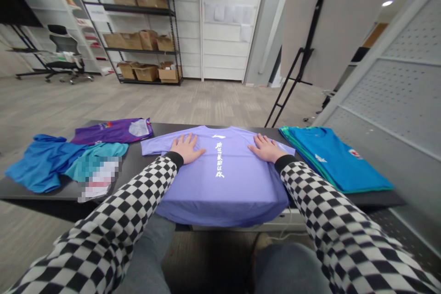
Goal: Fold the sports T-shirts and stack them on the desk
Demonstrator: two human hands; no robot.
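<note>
A lavender T-shirt [244, 181] lies spread on the dark table, its sleeves out to both sides and its neckline at the far edge. White characters run down its middle, and its hem drapes over the near edge. Flat on the shirt's left shoulder area rests my left hand [187, 148], fingers spread. My right hand [267, 148] lies on the opposite shoulder area, palm down with fingers apart. Neither hand grips the cloth.
On the table's right is a stack of folded shirts, a blue shirt [341, 158] on top. At the left lie a crumpled blue garment [44, 163], a teal garment [96, 158] and a purple shirt [110, 133]. Behind stand a box-filled shelf [141, 9] and a board stand [299, 69].
</note>
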